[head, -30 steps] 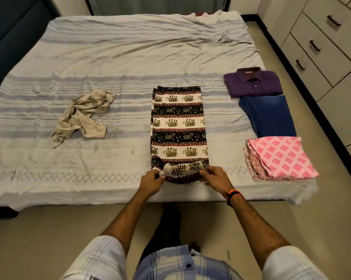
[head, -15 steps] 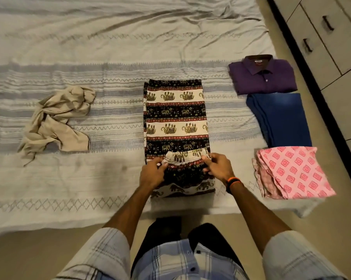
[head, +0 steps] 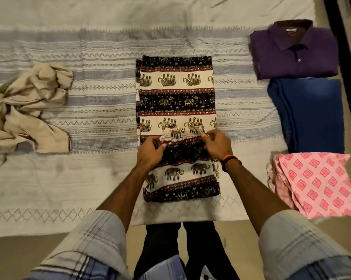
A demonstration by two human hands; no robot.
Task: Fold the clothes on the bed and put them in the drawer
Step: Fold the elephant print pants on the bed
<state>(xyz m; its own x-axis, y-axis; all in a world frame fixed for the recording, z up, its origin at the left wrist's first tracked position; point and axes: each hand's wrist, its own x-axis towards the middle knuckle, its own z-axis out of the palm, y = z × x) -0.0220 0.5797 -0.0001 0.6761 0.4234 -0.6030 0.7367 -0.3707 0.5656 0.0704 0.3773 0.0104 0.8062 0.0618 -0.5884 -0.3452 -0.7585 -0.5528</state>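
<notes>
**Head view: the fold edge runs left to right, the garment runs near to far**

Your left hand [head: 150, 151] and right hand [head: 217, 145] each pinch one end of the waistband [head: 179, 135] of the elephant-print trousers [head: 176, 93]. The fingers are curled onto the cloth, thumbs under the raised band. The trousers lie mid-bed as a long strip whose axis points from the near edge of the bed [head: 102, 47] towards the far side. The doubled-over part sits at the near end, under your wrists. The gripped band crosses that axis squarely, so both hands stand about equally far from the strip's far end, neither one favoured. That far end lies straight ahead of the grip, and the next fold probably calls for carrying the band onward along the axis, hands level so the edges meet. Well apart to the left lies a crumpled beige garment [head: 29, 110], unfolded. To the right, folded, sit a purple shirt [head: 291, 51], a blue garment [head: 308, 114] and a pink patterned cloth [head: 316, 182]. No drawer can be made out.
</notes>
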